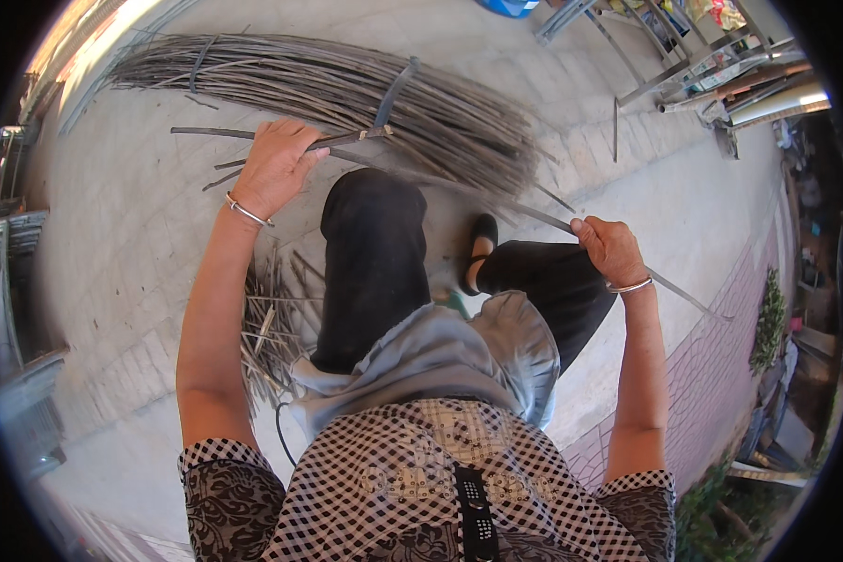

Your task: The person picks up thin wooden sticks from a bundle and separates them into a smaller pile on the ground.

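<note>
My left hand [279, 167] grips several short dark sticks [351, 139], whose cut ends stick out on both sides of the fist. A long thin stick [449, 184] runs from that hand across to my right hand [612, 249], which is closed around it farther along. Its thin tip [695, 302] extends past my right wrist. Just beyond my hands a large bundle of thin sticks [309, 88] lies on the pavement, bound by a dark strap [395, 93] and a thinner tie [200, 64]. Whether the long stick touches the bundle cannot be made out.
A heap of short cut sticks [270, 330] lies by my left thigh. My knees [375, 218] are bent, with a grey cloth [435, 344] over my lap. A metal frame [674, 70] and a blue container [509, 7] stand at the top right. Green plants [769, 323] edge the right.
</note>
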### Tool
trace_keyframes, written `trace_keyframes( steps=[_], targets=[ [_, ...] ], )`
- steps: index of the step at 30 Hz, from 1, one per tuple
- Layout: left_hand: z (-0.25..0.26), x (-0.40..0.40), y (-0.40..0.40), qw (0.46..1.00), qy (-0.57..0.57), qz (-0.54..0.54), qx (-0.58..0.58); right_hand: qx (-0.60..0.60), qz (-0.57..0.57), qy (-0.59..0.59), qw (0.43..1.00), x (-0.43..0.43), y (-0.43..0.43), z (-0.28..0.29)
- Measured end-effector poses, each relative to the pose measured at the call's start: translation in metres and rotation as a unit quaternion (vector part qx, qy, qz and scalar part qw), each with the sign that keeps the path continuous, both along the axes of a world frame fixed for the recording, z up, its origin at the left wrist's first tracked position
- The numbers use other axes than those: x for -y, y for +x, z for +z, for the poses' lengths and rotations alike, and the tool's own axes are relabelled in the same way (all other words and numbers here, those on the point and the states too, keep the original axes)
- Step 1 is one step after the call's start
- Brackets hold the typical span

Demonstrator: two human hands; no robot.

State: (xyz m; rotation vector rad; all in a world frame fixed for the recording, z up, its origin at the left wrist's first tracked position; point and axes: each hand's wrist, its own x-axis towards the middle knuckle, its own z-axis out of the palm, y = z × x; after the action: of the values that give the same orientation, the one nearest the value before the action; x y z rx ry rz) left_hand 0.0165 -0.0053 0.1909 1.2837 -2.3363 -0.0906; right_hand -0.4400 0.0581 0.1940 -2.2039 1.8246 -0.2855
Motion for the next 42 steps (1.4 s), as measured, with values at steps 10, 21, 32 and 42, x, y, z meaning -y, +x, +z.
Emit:
trace_keyframes(
  steps=[10,21,32,42],
  targets=[
    [-0.015,0.02,0.028,0.996,0.065,0.038,0.053,0.06,-0.013,-0.012,0.998,0.043,-0.03,-0.033],
    [-0.043,0.005,0.049,0.986,0.128,0.097,0.034,-0.033,-0.018,-0.055,0.998,0.029,-0.027,-0.036],
    [-0.164,-0.145,0.036,0.925,0.161,0.325,-0.112,-0.089,-0.079,-0.096,0.988,-0.093,0.016,-0.03],
    [0.01,-0.087,-0.036,0.969,-0.04,0.181,-0.16,0.028,-0.079,-0.128,0.988,-0.06,0.08,-0.002]
  ],
)
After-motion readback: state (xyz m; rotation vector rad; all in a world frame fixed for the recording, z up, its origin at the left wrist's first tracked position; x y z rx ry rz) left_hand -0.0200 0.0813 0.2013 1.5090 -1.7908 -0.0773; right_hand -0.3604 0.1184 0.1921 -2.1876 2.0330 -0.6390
